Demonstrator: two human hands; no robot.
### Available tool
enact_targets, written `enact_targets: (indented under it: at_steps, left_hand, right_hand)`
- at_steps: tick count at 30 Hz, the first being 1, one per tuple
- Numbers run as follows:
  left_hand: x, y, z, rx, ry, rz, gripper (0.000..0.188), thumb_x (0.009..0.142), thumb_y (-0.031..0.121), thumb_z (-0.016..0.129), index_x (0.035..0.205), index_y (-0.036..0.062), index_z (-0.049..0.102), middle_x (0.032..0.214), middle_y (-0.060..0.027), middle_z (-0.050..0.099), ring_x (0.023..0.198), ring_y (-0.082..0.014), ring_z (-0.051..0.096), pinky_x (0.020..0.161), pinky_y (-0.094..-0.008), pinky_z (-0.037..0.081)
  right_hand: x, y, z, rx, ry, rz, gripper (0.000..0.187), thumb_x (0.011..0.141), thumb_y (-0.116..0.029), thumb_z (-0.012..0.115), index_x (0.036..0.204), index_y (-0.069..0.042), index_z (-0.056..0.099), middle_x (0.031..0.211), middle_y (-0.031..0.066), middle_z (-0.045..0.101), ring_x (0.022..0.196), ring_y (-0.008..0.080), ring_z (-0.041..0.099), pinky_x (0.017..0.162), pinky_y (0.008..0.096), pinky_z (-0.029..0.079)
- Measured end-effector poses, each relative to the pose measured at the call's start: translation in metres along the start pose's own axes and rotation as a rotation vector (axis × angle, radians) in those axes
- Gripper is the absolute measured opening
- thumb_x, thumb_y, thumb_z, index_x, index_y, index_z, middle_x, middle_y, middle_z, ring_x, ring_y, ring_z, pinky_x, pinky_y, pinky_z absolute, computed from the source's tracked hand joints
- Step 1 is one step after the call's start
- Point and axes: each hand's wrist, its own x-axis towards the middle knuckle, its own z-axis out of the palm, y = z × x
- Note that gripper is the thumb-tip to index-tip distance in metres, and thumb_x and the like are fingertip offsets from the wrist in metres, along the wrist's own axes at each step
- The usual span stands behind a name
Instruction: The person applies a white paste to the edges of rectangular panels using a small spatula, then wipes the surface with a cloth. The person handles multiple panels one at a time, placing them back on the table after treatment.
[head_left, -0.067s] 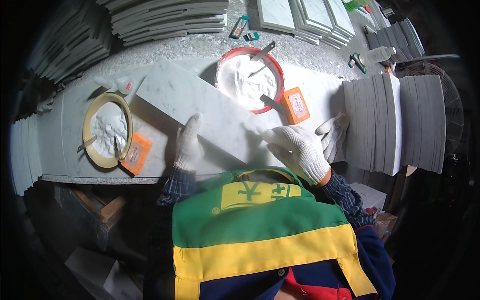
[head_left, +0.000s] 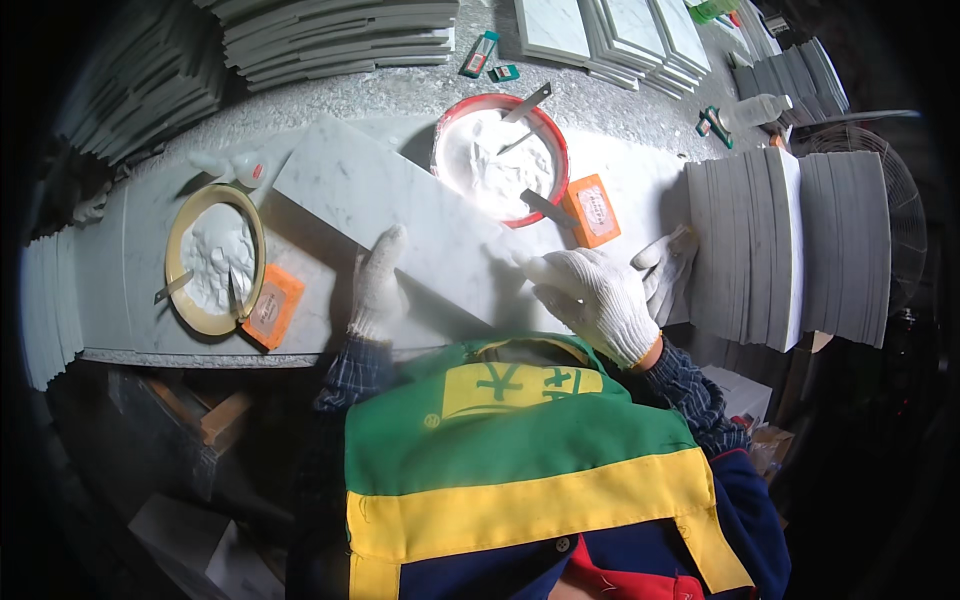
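Observation:
A long white marble tile (head_left: 400, 190) with grey veins lies slantwise in front of me, throwing a shadow along its near edge. My left hand (head_left: 379, 285), in a white knit glove, is closed on that near edge; part of its fingers is hidden. At the tile's right end is my right hand (head_left: 598, 300), gloved the same way. Its fingers are curled together, and what they hold, if anything, is hidden. Beyond the tile, a red-rimmed bowl (head_left: 565, 150) contains white paste and several metal blades. An orange box (head_left: 593, 211) sits against this bowl.
Left stands a yellowish bowl (head_left: 174, 240) of white paste with blades, beside another orange box (head_left: 272, 308). A spare glove (head_left: 672, 268) lies by upright tile stacks (head_left: 740, 245) at right. Further stacks (head_left: 340, 40) line the back. A clear bottle (head_left: 755, 110) lies back right, near a fan (head_left: 905, 220).

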Motion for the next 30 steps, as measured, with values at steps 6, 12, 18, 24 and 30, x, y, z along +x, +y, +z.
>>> enact_targets:
  at_steps: [6,12,18,24,30]
  left_hand:
    - [-0.003,0.002,0.004,0.159,0.026,0.073,0.043,0.1,0.031,0.066,0.123,-0.0052,0.068,0.116,-0.0106,0.072,0.106,-0.0183,0.066,0.097,-0.0359,0.052]
    - [-0.005,0.006,0.01,0.118,0.018,0.059,0.042,0.102,0.034,0.065,0.115,-0.0061,0.073,0.108,-0.0088,0.074,0.098,-0.0144,0.066,0.091,-0.0324,0.053]
    - [-0.004,0.005,0.011,-0.059,-0.003,0.012,0.048,0.098,0.024,0.069,0.136,-0.0034,0.058,0.129,-0.0121,0.066,0.117,-0.0234,0.065,0.104,-0.0413,0.052]
    - [-0.002,0.003,0.006,-0.059,0.001,-0.011,0.056,0.097,0.021,0.069,0.145,-0.0025,0.051,0.137,-0.0143,0.063,0.126,-0.0282,0.064,0.11,-0.0459,0.052]
    - [-0.005,0.006,0.013,-0.029,0.012,0.037,0.04,0.1,0.028,0.068,0.121,-0.0061,0.07,0.116,-0.01,0.072,0.104,-0.0157,0.066,0.094,-0.0337,0.053]
  right_hand:
    - [0.014,-0.01,-0.012,-0.033,-0.084,-0.002,0.026,0.084,-0.007,0.08,0.109,-0.011,0.074,0.093,0.0086,0.073,0.081,0.03,0.07,0.07,0.0398,0.056]
    - [0.023,-0.016,-0.014,0.014,-0.022,-0.014,0.014,0.089,-0.014,0.07,0.101,-0.014,0.076,0.083,0.0077,0.07,0.077,0.0303,0.068,0.069,0.0447,0.054]
    - [0.025,-0.018,-0.016,-0.041,-0.058,-0.017,0.016,0.089,-0.013,0.069,0.102,-0.014,0.077,0.085,0.0059,0.071,0.078,0.0291,0.068,0.069,0.0435,0.054]
    - [0.027,-0.017,-0.016,-0.031,-0.063,-0.022,0.016,0.088,-0.013,0.069,0.102,-0.014,0.078,0.086,0.0053,0.072,0.079,0.0288,0.068,0.069,0.0433,0.054]
    - [0.03,-0.017,-0.016,-0.077,-0.089,-0.01,0.017,0.089,-0.014,0.068,0.102,-0.015,0.078,0.086,0.0058,0.072,0.079,0.0292,0.069,0.069,0.0438,0.054]
